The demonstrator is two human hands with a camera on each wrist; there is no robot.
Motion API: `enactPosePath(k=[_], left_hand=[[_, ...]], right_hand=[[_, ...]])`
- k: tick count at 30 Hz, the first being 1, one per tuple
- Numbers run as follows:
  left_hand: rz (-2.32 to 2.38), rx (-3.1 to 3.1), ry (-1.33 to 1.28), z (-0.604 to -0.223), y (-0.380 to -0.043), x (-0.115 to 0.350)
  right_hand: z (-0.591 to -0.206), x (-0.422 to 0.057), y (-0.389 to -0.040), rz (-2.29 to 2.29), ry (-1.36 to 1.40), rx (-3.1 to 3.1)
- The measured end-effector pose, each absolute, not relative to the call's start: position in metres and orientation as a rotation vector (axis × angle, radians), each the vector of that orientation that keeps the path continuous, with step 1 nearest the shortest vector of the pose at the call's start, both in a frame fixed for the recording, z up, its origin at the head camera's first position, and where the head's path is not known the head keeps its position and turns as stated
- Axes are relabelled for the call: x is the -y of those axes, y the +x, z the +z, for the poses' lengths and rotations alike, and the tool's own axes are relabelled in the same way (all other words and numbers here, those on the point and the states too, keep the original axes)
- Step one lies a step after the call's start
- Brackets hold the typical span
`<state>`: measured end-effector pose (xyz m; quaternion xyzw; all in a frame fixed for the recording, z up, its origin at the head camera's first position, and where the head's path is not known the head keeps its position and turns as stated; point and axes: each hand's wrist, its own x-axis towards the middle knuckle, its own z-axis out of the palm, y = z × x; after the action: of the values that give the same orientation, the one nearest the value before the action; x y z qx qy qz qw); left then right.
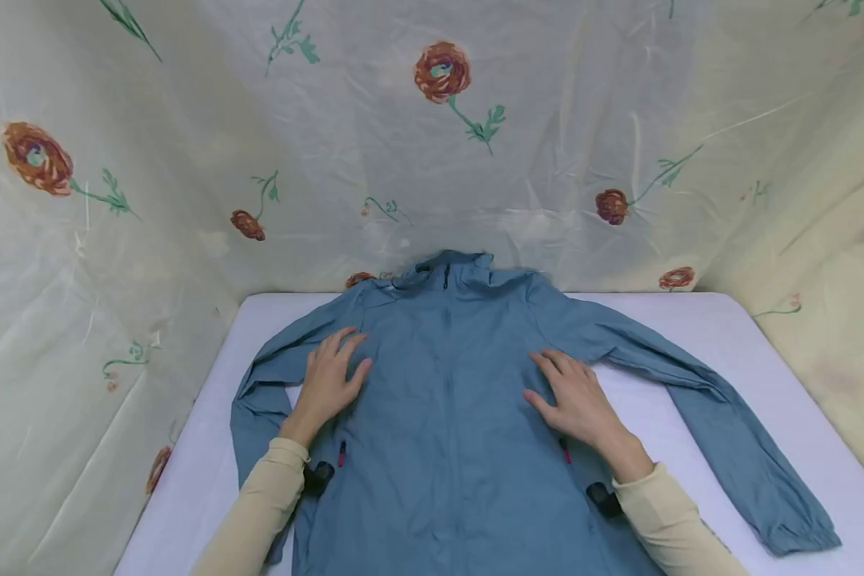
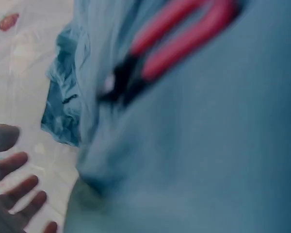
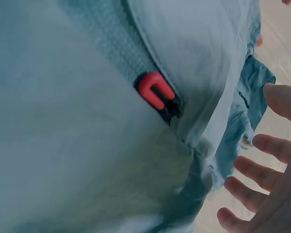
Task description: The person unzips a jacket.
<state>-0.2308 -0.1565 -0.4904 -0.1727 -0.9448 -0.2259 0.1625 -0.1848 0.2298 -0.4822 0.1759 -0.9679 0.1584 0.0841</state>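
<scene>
A blue zip-up jacket [image 1: 446, 384] lies front up on the table, its collar toward the back wall. My left hand [image 1: 329, 382], fingers spread, is over the jacket's left chest side near the sleeve. On the other side, my right hand [image 1: 572, 394] is over the chest, its fingers apart and pointing inward. Neither hand grips anything. Red pocket zip pulls show close up in the left wrist view [image 2: 184, 39] and the right wrist view, where the pull [image 3: 155, 90] hangs beside a zip.
The white table [image 1: 698, 320] backs onto a wall of flowered sheeting [image 1: 533, 184]. One jacket sleeve [image 1: 727, 432] stretches out to the right and bends toward the front; the other sleeve [image 1: 255, 416] folds down at the left. Black wrist cameras [image 1: 605, 500] sit at both wrists.
</scene>
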Motion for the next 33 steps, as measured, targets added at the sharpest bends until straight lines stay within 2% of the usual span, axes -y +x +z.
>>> enactPosePath(k=[5,12,16,21,24,30,33], left_hand=[[-0.711,2.599,-0.606,-0.485,-0.273,0.148],[-0.76,2.672,-0.781,-0.474,-0.335,0.094],[-0.762,2.769,-0.832,-0.473,-0.359,0.063],[-0.647,2.905,-0.761,-0.474,-0.379,0.036],[-0.589,2.973,-0.658,-0.473,-0.387,0.026],[-0.45,3.052,-0.417,-0.472,-0.396,0.012],[-0.37,3.042,-0.312,-0.471,-0.398,0.006]], right_hand=[[-0.479,-0.227,-0.184,0.485,0.546,2.86],[-0.476,-0.221,-0.186,0.542,0.604,2.836],[-0.481,-0.207,-0.183,0.597,0.602,2.84],[-0.485,-0.184,-0.181,0.742,0.611,2.834],[-0.483,-0.174,-0.185,1.005,0.604,2.821],[-0.476,-0.165,-0.207,1.894,0.468,2.631],[-0.471,-0.164,-0.219,2.091,0.354,2.556]])
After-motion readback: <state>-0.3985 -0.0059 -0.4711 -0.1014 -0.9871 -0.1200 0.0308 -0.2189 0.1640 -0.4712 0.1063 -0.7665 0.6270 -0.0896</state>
